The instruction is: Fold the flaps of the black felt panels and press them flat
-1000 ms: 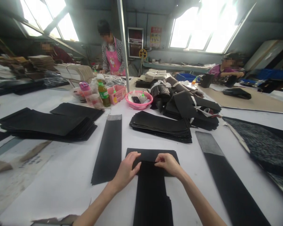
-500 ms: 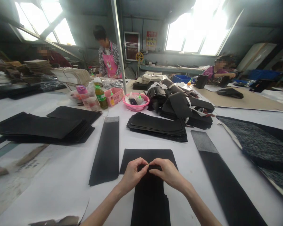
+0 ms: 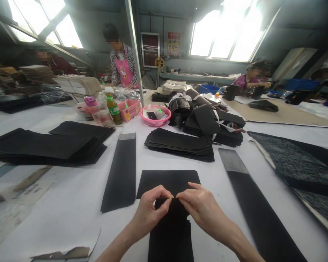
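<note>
My left hand [image 3: 153, 211] pinches the far edge of a black sheet [image 3: 169, 234] between thumb and forefinger. Close beside it, my right hand [image 3: 205, 209] has its fingertips closed on the same edge, with one finger raised. The sheet stretches from the fingertips toward me and out of the bottom of the view. Just beyond the hands lies a wider black piece [image 3: 168, 178], flat on the white work surface. Whether the held sheet is a single layer or several is not clear.
Grey-ended black strips lie left [image 3: 120, 174] and right [image 3: 257, 200]. Black stacks [image 3: 179, 143] sit farther back, near a pink basin [image 3: 155, 115], a bottle [image 3: 113, 109] and tied bundles [image 3: 205, 122]. Dark speckled material [image 3: 297, 174] covers the right. Several people work beyond.
Both hands have come slightly nearer to me along with the sheet's edge. My right hand's fingers have closed onto the edge and its wrist has swung right. The view has shifted a little.
</note>
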### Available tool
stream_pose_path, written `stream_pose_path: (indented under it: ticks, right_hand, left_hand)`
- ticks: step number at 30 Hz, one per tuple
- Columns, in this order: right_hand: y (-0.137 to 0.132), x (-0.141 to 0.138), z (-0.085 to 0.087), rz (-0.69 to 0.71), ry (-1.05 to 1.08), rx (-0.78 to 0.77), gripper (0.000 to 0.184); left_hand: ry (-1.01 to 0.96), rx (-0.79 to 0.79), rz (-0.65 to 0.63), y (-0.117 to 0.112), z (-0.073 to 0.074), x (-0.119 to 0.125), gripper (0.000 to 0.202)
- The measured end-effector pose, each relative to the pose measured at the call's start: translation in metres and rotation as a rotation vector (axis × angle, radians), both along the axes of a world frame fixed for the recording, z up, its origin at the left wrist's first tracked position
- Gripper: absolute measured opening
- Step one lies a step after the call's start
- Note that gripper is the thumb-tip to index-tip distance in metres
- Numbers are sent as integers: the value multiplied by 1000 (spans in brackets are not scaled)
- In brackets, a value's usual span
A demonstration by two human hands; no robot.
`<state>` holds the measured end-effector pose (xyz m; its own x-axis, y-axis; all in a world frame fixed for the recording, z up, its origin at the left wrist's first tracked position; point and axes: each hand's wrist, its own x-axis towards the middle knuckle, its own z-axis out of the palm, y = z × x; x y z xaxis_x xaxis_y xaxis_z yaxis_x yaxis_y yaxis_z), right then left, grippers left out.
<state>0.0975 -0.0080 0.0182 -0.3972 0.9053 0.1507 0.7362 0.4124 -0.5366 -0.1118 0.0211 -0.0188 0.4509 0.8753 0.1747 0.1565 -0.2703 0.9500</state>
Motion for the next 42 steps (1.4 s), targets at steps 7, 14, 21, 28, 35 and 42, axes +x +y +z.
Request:
stream_pose_path:
  ticks: [7, 14, 21, 28, 35, 42]
  right_hand:
    - [-9, 18, -5, -50, -46, 12, 23]
    - [-19, 86, -32, -437, -100, -26, 23]
    - [-24, 71, -34, -396, 150, -11, 25]
    - [-19, 12, -11, -159, 103, 132, 21]
    - [-17, -15, -8, -8, 89, 94, 15]
    - [-25, -18, -10, 31, 31, 144, 15]
  left_hand:
    - [-12, -29, -17, -4, 6, 0, 12]
    - [-43, -123, 91, 6, -1, -27, 18]
    - [20, -116, 10, 0, -2, -11, 19]
    - [47, -86, -17, -6, 7, -4, 16]
    - [99, 29, -80, -14, 10, -8, 10]
    - [268, 217, -200, -13, 20, -17, 8]
